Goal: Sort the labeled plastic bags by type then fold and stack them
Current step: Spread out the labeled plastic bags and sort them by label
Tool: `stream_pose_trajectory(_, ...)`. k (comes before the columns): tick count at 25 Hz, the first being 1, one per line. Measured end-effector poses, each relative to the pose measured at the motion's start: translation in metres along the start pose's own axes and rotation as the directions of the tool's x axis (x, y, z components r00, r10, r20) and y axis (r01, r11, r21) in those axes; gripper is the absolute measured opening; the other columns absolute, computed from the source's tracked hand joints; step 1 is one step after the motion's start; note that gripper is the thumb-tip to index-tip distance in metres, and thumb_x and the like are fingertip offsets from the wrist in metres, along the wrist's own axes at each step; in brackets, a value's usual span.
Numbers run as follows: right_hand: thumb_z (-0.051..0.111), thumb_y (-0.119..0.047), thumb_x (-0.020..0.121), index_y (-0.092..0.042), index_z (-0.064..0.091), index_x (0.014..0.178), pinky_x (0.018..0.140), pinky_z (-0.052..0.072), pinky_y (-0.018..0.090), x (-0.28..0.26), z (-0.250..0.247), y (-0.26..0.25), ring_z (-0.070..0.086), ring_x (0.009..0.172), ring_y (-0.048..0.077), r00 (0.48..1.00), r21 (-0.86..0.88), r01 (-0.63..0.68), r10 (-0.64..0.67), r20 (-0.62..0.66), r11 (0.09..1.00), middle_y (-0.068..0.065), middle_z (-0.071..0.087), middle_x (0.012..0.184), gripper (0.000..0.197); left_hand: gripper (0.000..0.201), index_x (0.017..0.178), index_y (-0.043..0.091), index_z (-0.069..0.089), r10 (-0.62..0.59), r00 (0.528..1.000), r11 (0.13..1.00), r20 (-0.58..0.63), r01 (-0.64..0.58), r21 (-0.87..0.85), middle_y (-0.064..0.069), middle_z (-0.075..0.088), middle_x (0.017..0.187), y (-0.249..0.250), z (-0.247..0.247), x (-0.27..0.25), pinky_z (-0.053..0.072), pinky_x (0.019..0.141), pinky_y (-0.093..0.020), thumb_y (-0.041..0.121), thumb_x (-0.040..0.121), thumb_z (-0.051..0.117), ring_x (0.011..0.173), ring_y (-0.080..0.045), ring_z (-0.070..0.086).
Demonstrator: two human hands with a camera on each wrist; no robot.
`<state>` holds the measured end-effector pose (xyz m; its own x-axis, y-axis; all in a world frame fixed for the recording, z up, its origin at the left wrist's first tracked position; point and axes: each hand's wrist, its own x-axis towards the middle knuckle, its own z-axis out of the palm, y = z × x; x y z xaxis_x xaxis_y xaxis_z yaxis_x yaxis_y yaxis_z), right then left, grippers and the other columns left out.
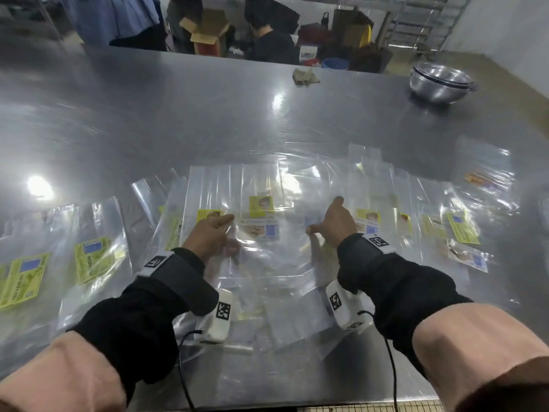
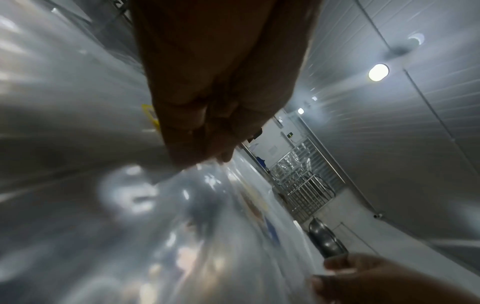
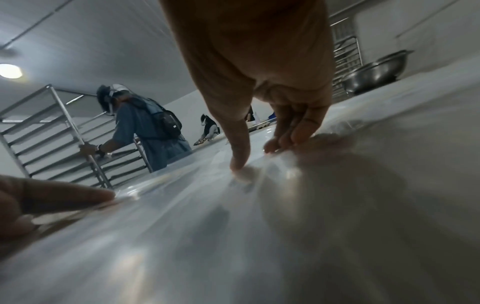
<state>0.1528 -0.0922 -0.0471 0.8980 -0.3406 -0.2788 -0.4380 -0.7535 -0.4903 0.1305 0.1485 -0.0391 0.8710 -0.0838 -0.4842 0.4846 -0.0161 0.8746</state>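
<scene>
Both hands held one clear plastic bag (image 1: pixel 267 257) stretched between them. Left hand (image 1: pixel 211 236) pinched its left edge, index finger straight; right hand (image 1: pixel 334 223) pinched the right edge, thumb up. Bag's long axis seemingly ran forward, away from the wrists, so any fold likely goes across. Thin, glossy, crinkly film on more labeled bags (image 1: pixel 261 206) over a steel table (image 1: pixel 208 114).

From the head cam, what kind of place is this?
Likely a commercial kitchen or food-packing room: a big stainless steel table, stacked metal mixing bowls at its far corner, and a tray rack beside it.
</scene>
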Motion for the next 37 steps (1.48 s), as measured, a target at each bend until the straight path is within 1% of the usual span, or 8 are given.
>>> stream_pose_trajectory(4,0.073,-0.017,0.077,0.007,0.051,0.118,0.08,0.048,0.03,0.005,-0.002,-0.008,0.057,0.103,0.029,0.998,-0.075,0.032,-0.028,0.053,0.997,0.016,0.059,0.112,0.052,0.048,0.13,0.001,0.047,-0.004,0.999,1.0,0.047,0.003,0.017,-0.01,0.051,0.121,0.004,-0.004,0.004,0.053,0.051,-0.017,-0.009,0.085,0.059,0.082,-0.019,0.057)
stream_pose_trajectory(7,0.082,-0.04,0.067,0.002,0.033,0.131,0.101,0.041,0.039,-0.001,0.0,-0.015,0.045,0.121,0.034,1.0,-0.127,-0.029,0.03,0.006,0.992,0.019,0.044,0.128,0.092,0.05,0.125,0.001,0.051,0.01,1.0,0.997,0.006,-0.011,0.071,-0.013,0.05,0.124,-0.004,-0.007,0.007,0.054,0.06,-0.022,-0.018,0.08,0.059,0.095,-0.023,0.058)
stream_pose_trajectory(11,0.084,-0.014,0.067,0.002,0.02,0.133,0.095,0.044,0.036,-0.007,0.006,-0.025,0.051,0.118,0.035,0.994,0.007,-0.067,0.066,0.081,0.998,0.019,0.055,0.118,0.093,0.044,0.114,0.008,0.055,-0.029,1.0,0.999,-0.007,0.029,-0.014,-0.018,0.053,0.128,-0.011,-0.013,0.011,0.057,0.065,-0.028,-0.018,0.079,0.058,0.089,-0.023,0.06)
stream_pose_trajectory(16,0.072,0.005,0.074,0.003,0.047,0.118,0.088,0.052,0.041,-0.002,-0.008,-0.025,0.061,0.102,0.034,0.998,0.193,-0.007,-0.004,0.059,0.981,0.019,0.059,0.108,0.051,0.043,0.113,0.004,0.056,-0.008,1.0,0.999,0.014,0.009,-0.05,-0.018,0.051,0.131,-0.011,-0.013,0.009,0.056,0.075,-0.035,-0.023,0.079,0.054,0.104,-0.032,0.058)
stream_pose_trajectory(27,0.047,0.014,0.088,-0.003,0.05,0.09,0.047,0.054,0.021,-0.011,-0.105,-0.046,0.063,0.062,0.02,0.979,0.922,-0.202,0.045,0.198,0.33,0.02,0.056,0.09,0.018,0.038,0.114,-0.004,0.056,-0.007,0.999,0.995,0.049,0.012,-0.096,-0.024,0.054,0.109,0.005,-0.008,-0.01,0.054,0.046,-0.023,-0.024,0.085,0.042,0.059,-0.024,0.063)
stream_pose_trajectory(31,0.053,0.004,0.09,-0.009,0.051,0.104,0.068,0.053,0.03,-0.044,-0.093,-0.099,0.065,0.068,0.015,0.946,0.87,-0.172,-0.169,0.277,0.463,0.009,0.063,0.09,0.02,0.025,0.117,0.001,0.062,0.018,0.998,1.0,0.058,-0.019,0.013,-0.018,0.064,0.099,0.007,-0.003,-0.012,0.059,0.063,-0.032,0.009,0.096,0.05,0.069,-0.023,0.065)
stream_pose_trajectory(34,0.05,-0.04,0.094,-0.012,0.048,0.125,0.096,0.033,0.052,-0.067,-0.05,-0.122,0.055,0.113,0.027,0.852,0.7,-0.071,-0.321,0.413,0.711,0.001,0.058,0.127,0.042,0.076,0.096,0.01,0.073,-0.077,0.994,0.995,0.077,0.081,-0.05,-0.013,0.068,0.109,0.003,-0.007,-0.015,0.051,0.091,-0.051,0.069,0.089,0.026,0.097,-0.033,0.063)
stream_pose_trajectory(37,0.033,-0.066,0.089,-0.019,0.03,0.146,0.106,0.023,0.062,-0.065,-0.009,-0.119,0.045,0.127,0.03,0.769,0.531,-0.052,-0.305,0.562,0.846,-0.003,0.043,0.146,0.074,0.096,0.096,0.007,0.07,-0.124,0.985,0.975,0.118,0.142,-0.168,-0.013,0.072,0.097,0.0,-0.014,-0.016,0.054,0.083,-0.047,0.081,0.08,0.012,0.092,-0.034,0.067)
